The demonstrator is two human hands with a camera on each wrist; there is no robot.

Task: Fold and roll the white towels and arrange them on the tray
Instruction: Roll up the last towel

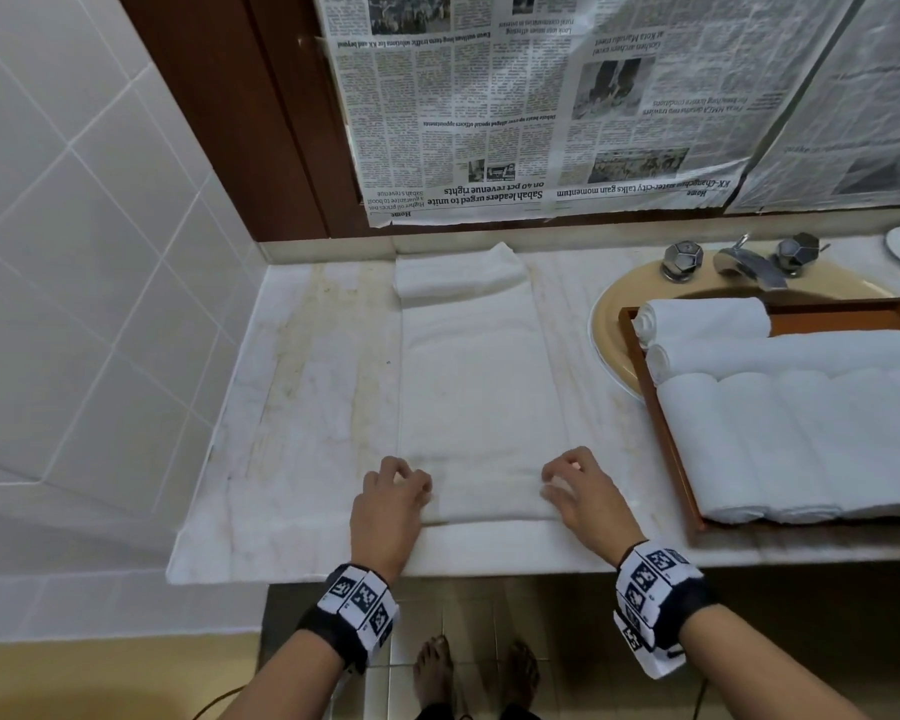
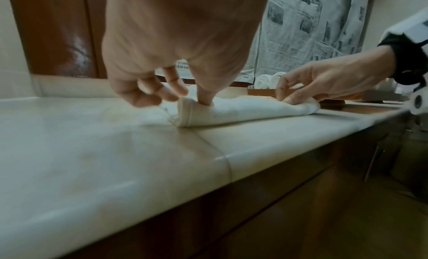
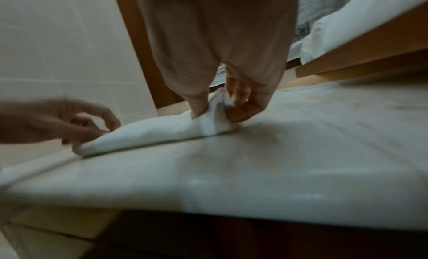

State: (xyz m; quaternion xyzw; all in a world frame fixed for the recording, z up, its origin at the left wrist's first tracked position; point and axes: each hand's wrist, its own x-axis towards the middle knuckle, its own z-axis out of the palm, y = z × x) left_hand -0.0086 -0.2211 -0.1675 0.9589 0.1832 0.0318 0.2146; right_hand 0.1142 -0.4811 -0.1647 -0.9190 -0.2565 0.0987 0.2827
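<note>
Both hands pinch the near end of the towel point(image 1: 476, 387), one at each near corner. In the left wrist view, the left hand point(image 2: 162, 83) has its thumb pressed on top of the turned-up hem while the other fingers curl behind it. In the right wrist view, the right hand point(image 3: 227, 102) holds the cloth between thumb and fingers in the same way, and the corner stands up a little in this pinch. So the grip is narrow on both sides, and it is closed on the cloth.

From the grip, the towel lies straight ahead, away from the person. It is folded into a long strip on the counter point(image 1: 302, 407). Its long axis goes from the front edge of the counter to the back edge, and the far end is doubled over itself near the back edge. The short near edge, between the two hands, is parallel to the front edge, and a first small turn of the roll shows there.

I judge that the roll must go forward along this long axis, with both hands moving at equal speed, otherwise it becomes a cone.

To the right stands the tray point(image 1: 668, 449), partly over the sink point(image 1: 609, 324), with rolled towels point(image 1: 780, 350) already in it. The right hand is nearer to it.
</note>
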